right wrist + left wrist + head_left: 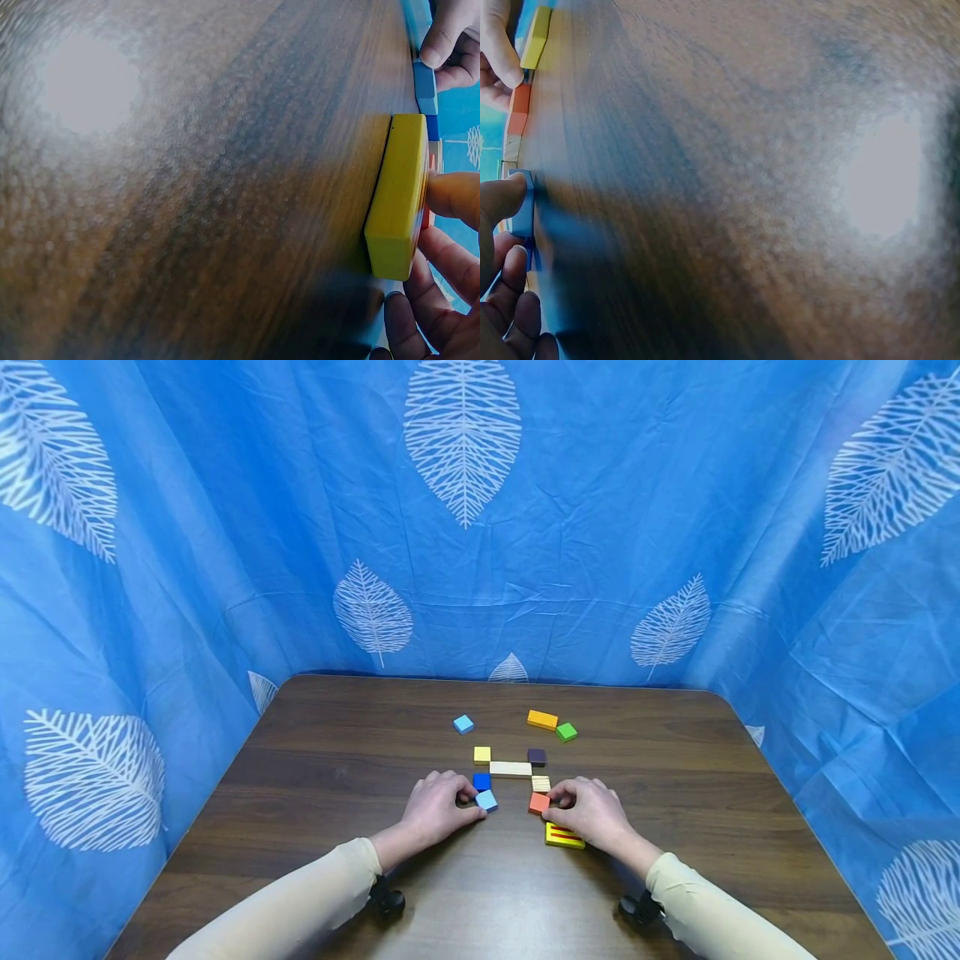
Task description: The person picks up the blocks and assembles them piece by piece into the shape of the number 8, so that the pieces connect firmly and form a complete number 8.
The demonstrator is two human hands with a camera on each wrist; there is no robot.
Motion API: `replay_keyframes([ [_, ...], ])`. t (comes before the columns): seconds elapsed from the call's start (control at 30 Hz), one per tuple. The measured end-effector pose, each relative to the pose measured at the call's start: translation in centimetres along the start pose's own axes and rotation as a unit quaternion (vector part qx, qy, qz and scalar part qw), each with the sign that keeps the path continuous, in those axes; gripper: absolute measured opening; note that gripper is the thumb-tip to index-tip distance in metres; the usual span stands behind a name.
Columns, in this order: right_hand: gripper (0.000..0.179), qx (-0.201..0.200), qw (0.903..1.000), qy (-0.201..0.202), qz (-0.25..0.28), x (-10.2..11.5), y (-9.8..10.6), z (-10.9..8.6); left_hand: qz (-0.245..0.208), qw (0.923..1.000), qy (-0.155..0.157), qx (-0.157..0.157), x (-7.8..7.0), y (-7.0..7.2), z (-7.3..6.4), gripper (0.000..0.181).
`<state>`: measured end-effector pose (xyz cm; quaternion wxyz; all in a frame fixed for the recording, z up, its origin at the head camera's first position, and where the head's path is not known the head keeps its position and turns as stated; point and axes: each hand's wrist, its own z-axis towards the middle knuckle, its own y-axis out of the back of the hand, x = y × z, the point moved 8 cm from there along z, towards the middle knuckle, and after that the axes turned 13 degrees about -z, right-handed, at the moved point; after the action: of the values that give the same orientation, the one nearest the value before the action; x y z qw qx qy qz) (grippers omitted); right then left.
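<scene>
On the dark wooden bench (337, 760), the left hand (435, 810) rests with its fingers curled, thumb and fingertips pinching a light blue tile (486, 800) that lies flat just at its fingertips; the left wrist view shows the thumb pressed on that tile's edge. A dark blue tile (482, 782) sits touching it on the far side. The right hand (592, 814) mirrors this, fingers curled and pinching an orange-red tile (538, 803) that lies flat on the bench at its fingertips. Under the heel of that hand lies a yellow block with red stripes (562, 837), partly covered; the right wrist view shows its yellow side close against the fingers. Between the two hands, slightly farther off, lie a cream bar (511, 769), a small striped cream tile (541, 783), a yellow tile (482, 754) and a dark purple tile (536, 757). Well beyond them lie another light blue tile (463, 724), an orange bar (542, 720) and a green tile (566, 732).
</scene>
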<state>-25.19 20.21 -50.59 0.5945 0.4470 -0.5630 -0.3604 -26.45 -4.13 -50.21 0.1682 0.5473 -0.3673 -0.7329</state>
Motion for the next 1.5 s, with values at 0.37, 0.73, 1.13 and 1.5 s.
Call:
replay_keyframes([
  [0.37,0.025,0.003,1.0000,-0.003,-0.001,0.0,0.0,0.0,0.004,1.0000,-0.002,0.001,-0.1,0.0,0.0,0.026],
  [0.73,0.026,0.001,1.0000,-0.004,-0.002,-0.2,0.0,-0.1,0.000,1.0000,-0.001,0.004,-0.1,-0.1,0.0,0.026],
  [1.13,0.024,-0.003,0.9998,0.002,0.018,-0.7,0.2,-0.1,0.001,1.0000,-0.001,0.003,-0.2,0.0,0.0,0.026],
  [1.5,0.028,-0.011,0.9994,-0.002,0.034,-1.5,0.9,-0.7,0.002,1.0000,0.000,0.000,-0.3,0.1,-0.1,0.026],
])
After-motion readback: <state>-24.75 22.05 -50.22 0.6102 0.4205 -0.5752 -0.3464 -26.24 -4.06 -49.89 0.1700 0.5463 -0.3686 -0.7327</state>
